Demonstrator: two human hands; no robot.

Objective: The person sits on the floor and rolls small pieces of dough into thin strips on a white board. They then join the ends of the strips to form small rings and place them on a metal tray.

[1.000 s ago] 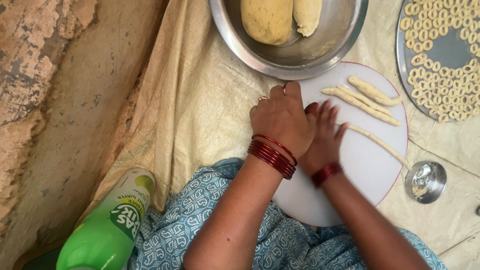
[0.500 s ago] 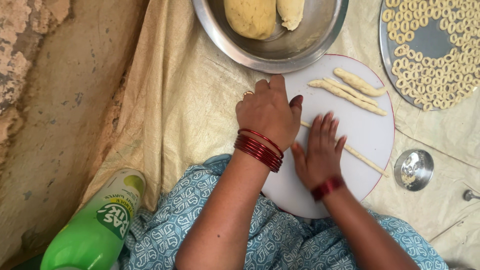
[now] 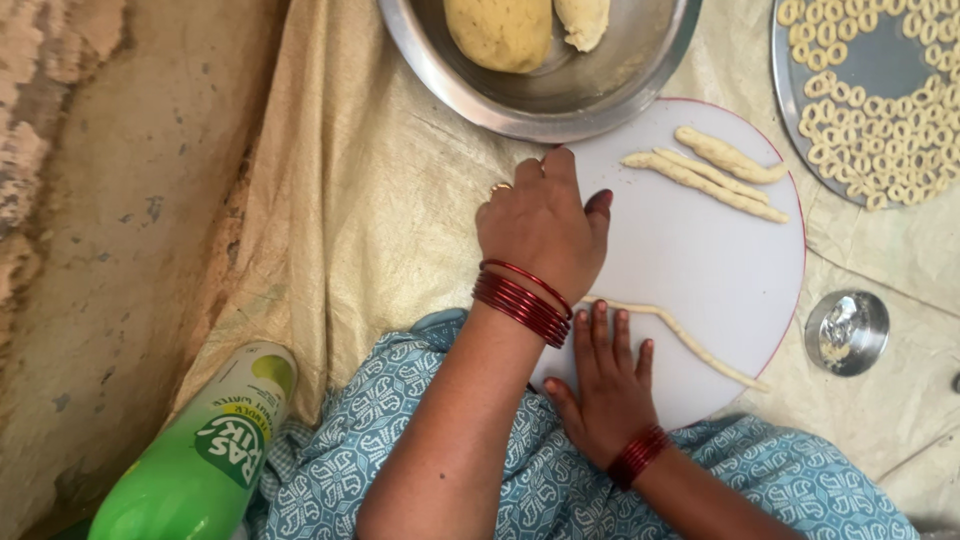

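Beige cloth over a rough concrete floor, round white board centre-right. Thin pale dough rope lies lower on the board; right hand flat, fingers spread over its end, left hand resting loosely curled, holding nothing.

dough rope end perhaps under left hand

left hand flat on white round board | right hand palm-down, fingertips on thin dough rope | two thicker rolls at far edge — steel bowl beyond
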